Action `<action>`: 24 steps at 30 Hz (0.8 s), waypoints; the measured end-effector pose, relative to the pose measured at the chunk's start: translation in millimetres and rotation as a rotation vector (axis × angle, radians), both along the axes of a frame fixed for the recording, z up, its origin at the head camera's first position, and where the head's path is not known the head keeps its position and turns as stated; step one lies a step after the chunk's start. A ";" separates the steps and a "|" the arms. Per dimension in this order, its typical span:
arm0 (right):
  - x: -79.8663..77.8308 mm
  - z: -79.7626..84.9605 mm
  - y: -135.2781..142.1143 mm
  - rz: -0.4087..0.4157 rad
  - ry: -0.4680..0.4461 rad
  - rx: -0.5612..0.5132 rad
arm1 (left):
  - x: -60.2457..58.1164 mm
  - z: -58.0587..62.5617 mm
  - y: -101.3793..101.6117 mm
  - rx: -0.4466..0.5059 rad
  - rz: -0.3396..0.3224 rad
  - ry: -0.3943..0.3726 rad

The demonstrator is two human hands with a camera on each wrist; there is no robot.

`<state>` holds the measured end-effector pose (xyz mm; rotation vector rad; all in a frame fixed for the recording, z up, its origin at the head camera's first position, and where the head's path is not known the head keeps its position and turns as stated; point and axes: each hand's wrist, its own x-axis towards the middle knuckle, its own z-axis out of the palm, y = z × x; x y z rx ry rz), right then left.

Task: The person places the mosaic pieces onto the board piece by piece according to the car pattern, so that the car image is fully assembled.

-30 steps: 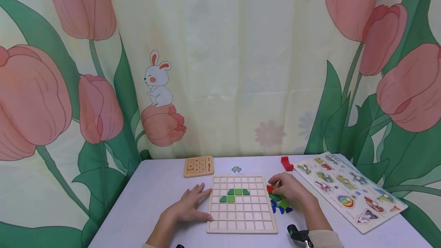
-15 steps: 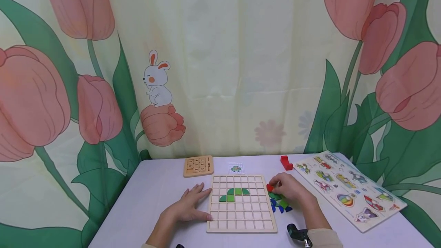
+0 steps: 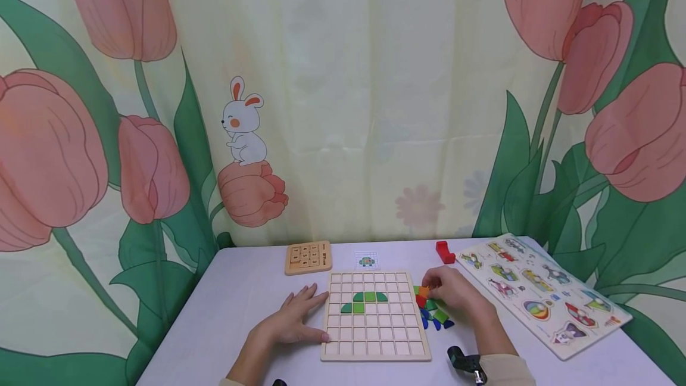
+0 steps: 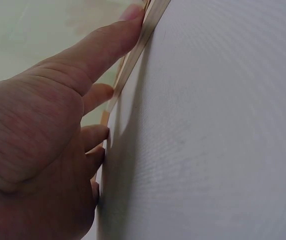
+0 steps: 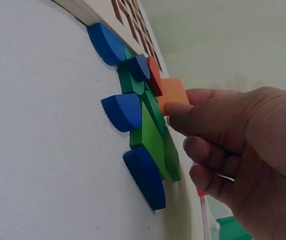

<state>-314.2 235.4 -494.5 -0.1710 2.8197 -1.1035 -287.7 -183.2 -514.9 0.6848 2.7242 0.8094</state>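
Note:
In the right wrist view my right hand pinches an orange square block between thumb and forefinger. It hovers at a heap of loose pieces beside the board's right side: a red piece, a light green block and dark blue rounded pieces. My left hand lies spread on the table, with thumb and forefinger at the left edge of the wooden grid board. Several green pieces, some square and some rounded, fill cells in the board's upper left half.
Behind the board lies a small pattern card, with a wooden number board to its left. A red block stands at the back right. A large picture puzzle board covers the table's right side.
My right hand has shifted slightly up and right, and the orange block now shows in its fingers. The red piece lies a little nearer the front. My left hand stays put.

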 end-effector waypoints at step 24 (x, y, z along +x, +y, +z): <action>0.1 11.0 -22.8 -0.051 0.117 -0.196 | -0.6 1.1 0.7 0.001 0.002 0.001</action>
